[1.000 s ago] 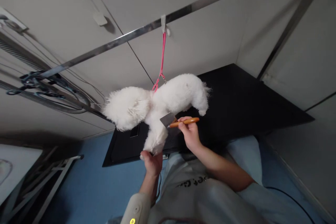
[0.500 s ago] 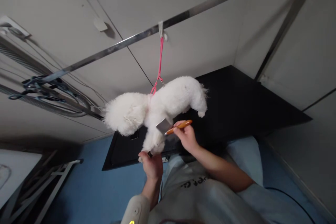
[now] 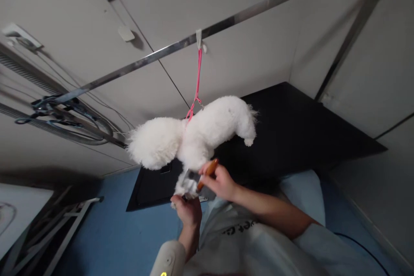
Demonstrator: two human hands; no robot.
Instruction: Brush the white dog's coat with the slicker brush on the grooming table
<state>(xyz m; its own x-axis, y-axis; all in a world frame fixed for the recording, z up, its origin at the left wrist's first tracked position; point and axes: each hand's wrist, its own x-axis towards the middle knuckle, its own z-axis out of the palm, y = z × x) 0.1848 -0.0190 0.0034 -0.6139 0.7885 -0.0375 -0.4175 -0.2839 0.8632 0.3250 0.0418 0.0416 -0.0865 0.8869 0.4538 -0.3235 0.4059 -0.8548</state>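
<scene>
Hands [image 3: 223, 184] near each other — curled.

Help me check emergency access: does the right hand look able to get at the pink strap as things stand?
Probably not straight off: the right hand grips the orange handle, and the white dog is between it and the pink strap, though the strap's upper length hangs uncovered.

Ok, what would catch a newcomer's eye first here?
The fluffy white dog at the centre, against the black table. Then the pink lead above it, running up to the metal bar. Below, the right hand holds an orange-handled brush at a foreleg that the left hand grips.
</scene>
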